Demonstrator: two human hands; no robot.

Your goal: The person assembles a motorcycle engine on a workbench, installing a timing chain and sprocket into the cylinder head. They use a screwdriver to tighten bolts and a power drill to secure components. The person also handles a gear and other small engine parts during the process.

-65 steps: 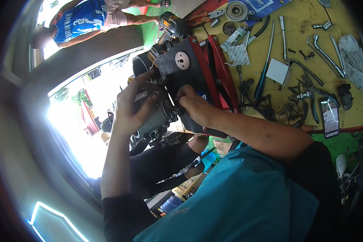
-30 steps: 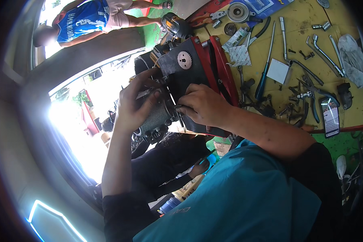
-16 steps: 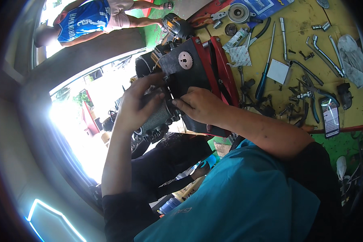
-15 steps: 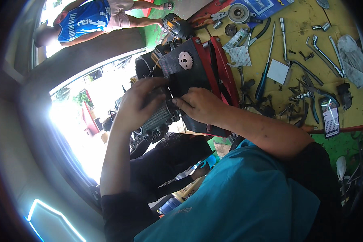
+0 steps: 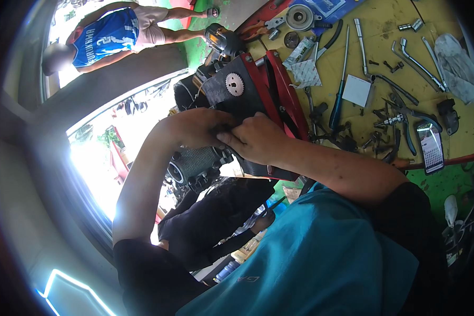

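Over the black top of a red stand (image 5: 282,97), my two hands meet at their fingertips. My left hand (image 5: 200,128) curls inward, its fingers closed around something dark that I cannot make out. Touching it, my right hand (image 5: 255,138) is bent into a pinch, and whatever lies between its thumb and fingers is hidden. Just below my left hand sits a metal engine part with a rough grey cylindrical body (image 5: 195,164). A toothed sprocket (image 5: 234,84) lies flat on the black top beyond my hands.
On the yellow bench to the right lie a screwdriver (image 5: 337,105), pliers (image 5: 405,113), wrenches (image 5: 418,66), bolts, a rag (image 5: 455,66) and a phone (image 5: 431,147). A power tool (image 5: 224,41) rests beyond the stand. One person (image 5: 108,39) stands far left; another in black (image 5: 210,216) is close below.
My left hand has moved right and closed in against my right hand, uncovering more of the grey cylindrical part. My right hand stays nearly in place. The whole view has shifted slightly.
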